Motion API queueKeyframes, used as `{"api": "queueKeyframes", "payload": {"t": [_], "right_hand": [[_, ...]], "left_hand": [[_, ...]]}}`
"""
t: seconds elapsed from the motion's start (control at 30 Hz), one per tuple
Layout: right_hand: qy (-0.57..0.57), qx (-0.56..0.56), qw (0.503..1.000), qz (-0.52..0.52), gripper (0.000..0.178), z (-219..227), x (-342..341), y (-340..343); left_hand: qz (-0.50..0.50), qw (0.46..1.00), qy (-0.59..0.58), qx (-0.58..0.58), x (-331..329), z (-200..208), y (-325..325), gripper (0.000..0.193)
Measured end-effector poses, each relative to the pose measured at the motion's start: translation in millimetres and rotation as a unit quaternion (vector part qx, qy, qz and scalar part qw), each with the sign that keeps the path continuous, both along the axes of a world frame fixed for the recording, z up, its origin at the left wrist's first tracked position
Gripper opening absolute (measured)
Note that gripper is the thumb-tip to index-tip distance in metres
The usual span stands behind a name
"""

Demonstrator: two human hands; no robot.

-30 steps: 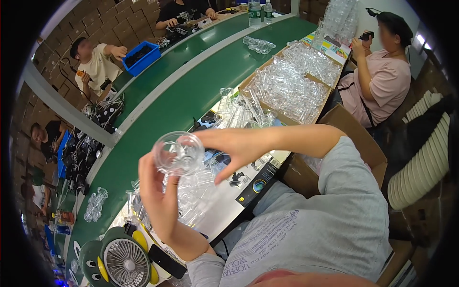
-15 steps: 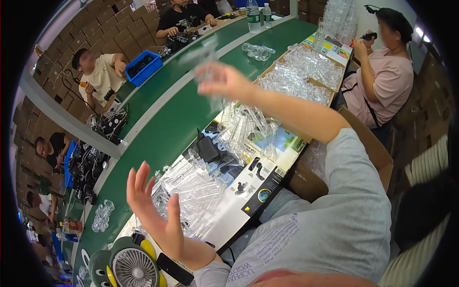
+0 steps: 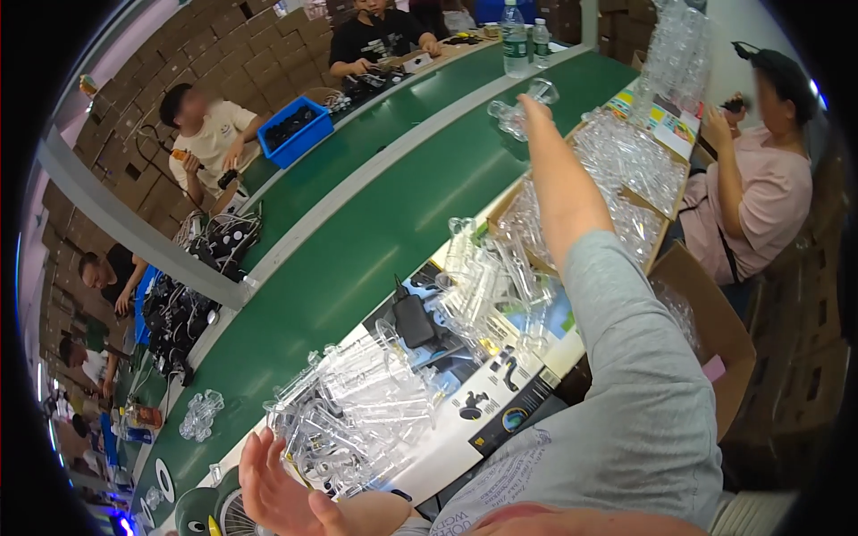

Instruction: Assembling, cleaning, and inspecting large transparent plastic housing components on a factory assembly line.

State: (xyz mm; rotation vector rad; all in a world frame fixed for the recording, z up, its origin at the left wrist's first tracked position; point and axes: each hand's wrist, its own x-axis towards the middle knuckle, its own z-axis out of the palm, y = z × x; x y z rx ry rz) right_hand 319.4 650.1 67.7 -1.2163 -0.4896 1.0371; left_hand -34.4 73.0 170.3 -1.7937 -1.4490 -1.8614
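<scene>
At the far end of my stretched-out arm, my right hand (image 3: pixel 534 109) is over a bunch of clear plastic pieces (image 3: pixel 509 119) on the green belt. Its fingers are mostly hidden, so I cannot make out whether they grip a piece. My left hand (image 3: pixel 281 489) is raised at the near left with nothing in it, fingers extended and thumb apart. Just beyond it, a pile of clear plastic parts (image 3: pixel 357 402) covers the white work surface (image 3: pixel 429 447). A second heap of clear parts (image 3: pixel 492 277) lies farther right, beside a black power adapter (image 3: pixel 414 320).
Cartons of clear parts (image 3: pixel 626 161) stand at right, near a seated person in pink (image 3: pixel 760 188). Other people work across the belt (image 3: pixel 357 241), by a blue bin (image 3: pixel 295 132). A post (image 3: pixel 152 223) rises at left. A fan (image 3: pixel 234 518) sits near my left hand.
My right hand has reached farther out to the bunch on the belt; the blurred clear piece at it before is no longer distinct. My left hand has lowered. The view has shifted.
</scene>
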Motion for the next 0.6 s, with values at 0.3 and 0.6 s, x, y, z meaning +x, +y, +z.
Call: {"api": "queueKeyframes", "payload": {"t": [0.3, 0.6], "right_hand": [[0.161, 0.078, 0.984, 0.024, 0.040, -51.6, -1.4, 49.8], [0.222, 0.093, 0.964, 0.114, 0.032, -90.6, 40.1, 102.6]], "left_hand": [[0.000, 1.000, 0.005, -0.016, -8.1, -5.1, 14.8, 0.051], [-0.041, 0.999, -0.013, -0.013, -11.9, -8.4, 7.6, 0.049]]}}
